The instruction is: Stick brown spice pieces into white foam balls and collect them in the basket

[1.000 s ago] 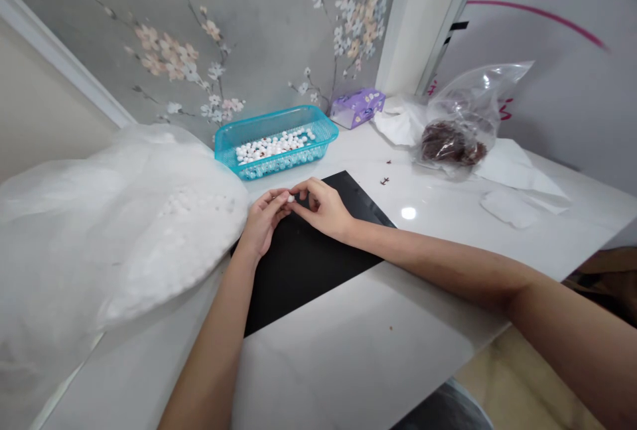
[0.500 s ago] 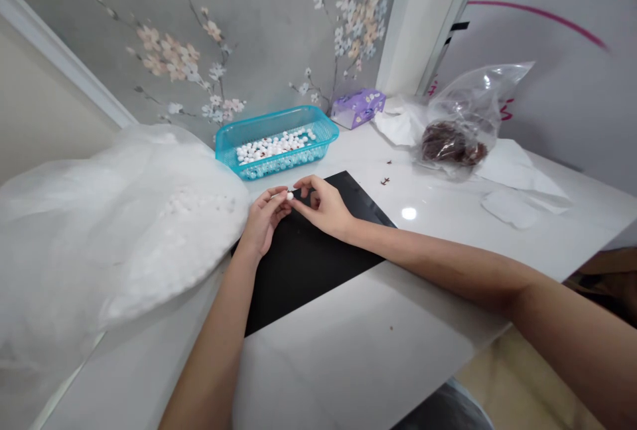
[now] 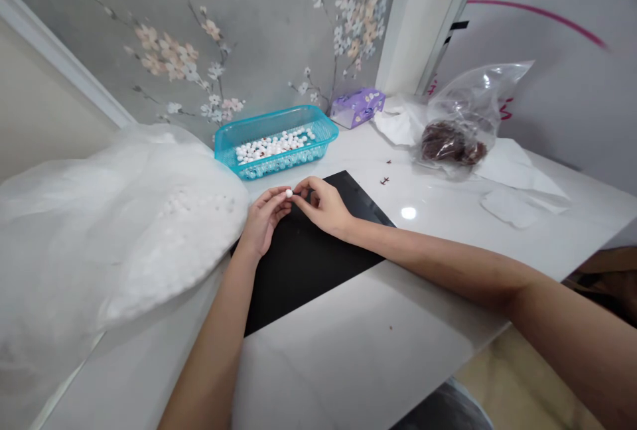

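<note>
A small white ball (image 3: 289,193) is pinched between the thumb and fingers of my left hand (image 3: 263,219). Right beside it, my right hand (image 3: 322,206) closes its thumb and index finger at the ball's right side; a tiny dark piece seems to be in that pinch, too small to name. Both hands are over a black mat (image 3: 303,264) on the white table. Just behind them stands a turquoise plastic basket (image 3: 326,130) holding many white balls (image 3: 271,146) with some reddish-brown bits among them.
At the left lies a large translucent bag (image 3: 124,217) full of white balls. A clear bag of brown pieces (image 3: 450,143) sits at the right on white paper (image 3: 517,174). Small brown pieces (image 3: 385,181) lie loose on the table. A purple tissue pack (image 3: 358,108) stands against the wall.
The white ball and the fingertips around it have shifted very slightly up and left, and the right fingertips are closer together at the ball. Everything else is unchanged.
</note>
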A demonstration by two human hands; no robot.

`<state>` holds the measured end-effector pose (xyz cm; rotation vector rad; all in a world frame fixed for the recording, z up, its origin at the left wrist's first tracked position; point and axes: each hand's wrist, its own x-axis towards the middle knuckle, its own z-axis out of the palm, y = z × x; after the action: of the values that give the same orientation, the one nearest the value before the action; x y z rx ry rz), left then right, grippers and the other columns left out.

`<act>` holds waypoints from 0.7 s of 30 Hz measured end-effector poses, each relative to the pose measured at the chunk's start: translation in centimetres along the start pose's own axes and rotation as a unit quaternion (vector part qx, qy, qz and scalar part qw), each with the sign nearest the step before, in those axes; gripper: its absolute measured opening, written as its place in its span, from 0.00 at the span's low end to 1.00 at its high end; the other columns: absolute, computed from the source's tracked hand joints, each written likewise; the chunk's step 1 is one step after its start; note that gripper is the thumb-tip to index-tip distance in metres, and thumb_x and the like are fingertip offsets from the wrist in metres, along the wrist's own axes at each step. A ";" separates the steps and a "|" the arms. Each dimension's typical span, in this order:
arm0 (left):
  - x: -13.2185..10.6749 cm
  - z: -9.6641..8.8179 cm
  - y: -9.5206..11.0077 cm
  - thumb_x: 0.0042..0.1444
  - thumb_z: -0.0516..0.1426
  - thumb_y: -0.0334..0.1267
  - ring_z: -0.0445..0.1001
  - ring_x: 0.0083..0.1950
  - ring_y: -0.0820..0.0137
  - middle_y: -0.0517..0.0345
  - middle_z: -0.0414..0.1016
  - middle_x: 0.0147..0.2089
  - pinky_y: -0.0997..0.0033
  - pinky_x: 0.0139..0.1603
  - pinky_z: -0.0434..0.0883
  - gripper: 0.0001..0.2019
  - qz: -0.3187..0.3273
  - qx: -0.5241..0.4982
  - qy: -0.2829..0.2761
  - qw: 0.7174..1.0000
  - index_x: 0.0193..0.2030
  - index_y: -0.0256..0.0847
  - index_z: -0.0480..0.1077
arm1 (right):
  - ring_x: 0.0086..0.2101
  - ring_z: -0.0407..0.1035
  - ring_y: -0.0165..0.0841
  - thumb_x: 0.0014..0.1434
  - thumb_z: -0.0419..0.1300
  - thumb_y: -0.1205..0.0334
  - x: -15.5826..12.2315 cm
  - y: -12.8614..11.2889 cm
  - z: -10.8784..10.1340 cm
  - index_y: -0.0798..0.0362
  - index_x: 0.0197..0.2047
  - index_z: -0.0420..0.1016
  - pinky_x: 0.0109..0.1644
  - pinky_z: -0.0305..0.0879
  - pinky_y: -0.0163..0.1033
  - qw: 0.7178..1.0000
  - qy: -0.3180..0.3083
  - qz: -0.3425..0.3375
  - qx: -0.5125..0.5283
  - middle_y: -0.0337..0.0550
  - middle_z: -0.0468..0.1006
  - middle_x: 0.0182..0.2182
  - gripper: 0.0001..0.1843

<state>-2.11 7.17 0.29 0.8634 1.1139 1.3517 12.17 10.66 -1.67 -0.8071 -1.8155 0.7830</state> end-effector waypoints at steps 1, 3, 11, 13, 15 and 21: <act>0.0 0.0 0.0 0.43 0.64 0.36 0.70 0.31 0.79 0.62 0.75 0.32 0.80 0.37 0.67 0.10 0.003 0.003 -0.001 1.000 0.35 0.40 0.75 | 0.21 0.57 0.22 0.55 0.56 0.61 0.0 0.0 0.0 0.55 0.37 0.67 0.25 0.56 0.31 1.000 -0.001 0.002 0.000 0.36 0.67 0.28 0.07; 0.0 0.0 -0.1 0.42 0.64 0.36 0.70 0.31 0.80 0.63 0.75 0.33 0.80 0.37 0.67 0.11 0.011 0.011 -0.005 1.000 0.35 0.41 0.75 | 0.20 0.56 0.21 0.55 0.55 0.62 0.0 -0.1 0.0 0.55 0.38 0.66 0.25 0.56 0.31 1.000 -0.004 0.004 0.002 0.36 0.66 0.28 0.07; -0.2 0.1 -0.2 0.41 0.66 0.36 0.70 0.35 0.79 0.62 0.76 0.35 0.80 0.40 0.66 0.14 0.010 0.037 -0.010 0.999 0.38 0.41 0.74 | 0.20 0.55 0.21 0.54 0.54 0.66 -0.2 -0.2 -0.2 0.54 0.40 0.65 0.25 0.55 0.30 1.000 -0.018 -0.008 -0.003 0.35 0.65 0.29 0.09; -0.2 0.1 -0.2 0.41 0.66 0.36 0.71 0.35 0.79 0.62 0.76 0.36 0.80 0.40 0.65 0.14 0.009 0.035 -0.011 0.999 0.37 0.41 0.74 | 0.21 0.56 0.21 0.54 0.54 0.65 -0.2 -0.2 -0.2 0.54 0.40 0.65 0.26 0.55 0.30 1.000 -0.017 -0.010 -0.006 0.35 0.65 0.29 0.09; -0.2 0.1 -0.1 0.41 0.66 0.36 0.71 0.36 0.78 0.62 0.76 0.36 0.80 0.40 0.65 0.13 0.008 0.033 -0.010 0.999 0.37 0.41 0.74 | 0.21 0.56 0.21 0.53 0.55 0.64 -0.2 -0.3 -0.2 0.54 0.40 0.66 0.26 0.54 0.30 1.000 -0.014 -0.010 -0.005 0.35 0.65 0.29 0.09; 0.0 0.1 -0.3 0.43 0.64 0.37 0.70 0.34 0.78 0.62 0.74 0.34 0.79 0.39 0.66 0.11 0.007 0.023 -0.001 1.000 0.35 0.40 0.75 | 0.20 0.55 0.21 0.56 0.55 0.60 0.0 -0.4 -0.3 0.54 0.40 0.67 0.25 0.54 0.31 1.000 -0.013 0.009 -0.004 0.35 0.65 0.29 0.09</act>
<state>-1.93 7.16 0.01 0.9066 1.1436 1.3402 12.34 10.42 -1.25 -0.8235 -1.8364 0.8023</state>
